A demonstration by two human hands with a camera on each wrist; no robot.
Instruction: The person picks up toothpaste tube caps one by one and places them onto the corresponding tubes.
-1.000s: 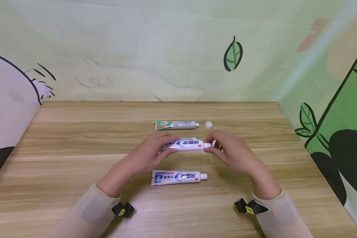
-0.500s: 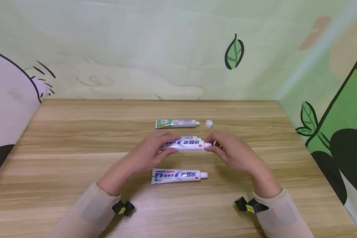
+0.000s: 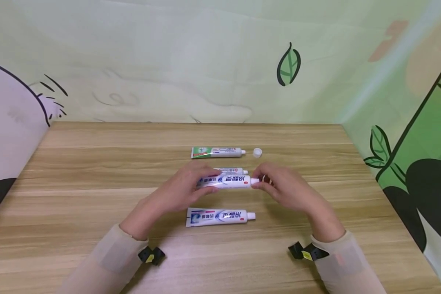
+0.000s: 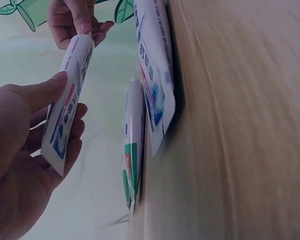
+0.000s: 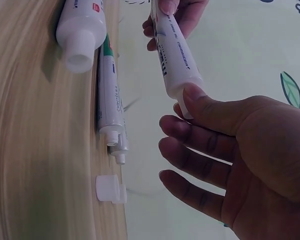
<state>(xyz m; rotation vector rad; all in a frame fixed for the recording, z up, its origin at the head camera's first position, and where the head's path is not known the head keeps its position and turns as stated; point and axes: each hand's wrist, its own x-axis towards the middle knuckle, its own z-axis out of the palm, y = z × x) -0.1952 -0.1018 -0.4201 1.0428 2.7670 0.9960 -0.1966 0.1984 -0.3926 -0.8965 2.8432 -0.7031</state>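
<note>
My left hand [image 3: 180, 185] grips a white-and-blue toothpaste tube [image 3: 235, 181] by its flat-end half, raised off the table with its neck to the right. My right hand [image 3: 286, 188] pinches the tube's white cap end [image 5: 184, 107] between thumb and index finger, the other fingers loosely bent. Nearer the front lies a matching toothpaste tube [image 3: 220, 217] with its white cap [image 5: 79, 57] on. Behind the held tube lies a toothpaste tube with a bare nozzle [image 3: 233, 170], partly hidden. Farther back is a green-and-white toothpaste tube [image 3: 218, 152], also uncapped.
A loose white cap [image 3: 257, 152] stands right of the far tube's nozzle. The right wrist view shows a second loose cap [image 5: 107, 187], hidden behind my right hand in the head view. The wooden table [image 3: 95, 163] meets a printed wall cloth [image 3: 150, 61] at its back edge.
The held tube has shifted slightly left and down. A small white patch seen between my right fingers a second ago no longer shows. The tubes on the table have stayed put.
</note>
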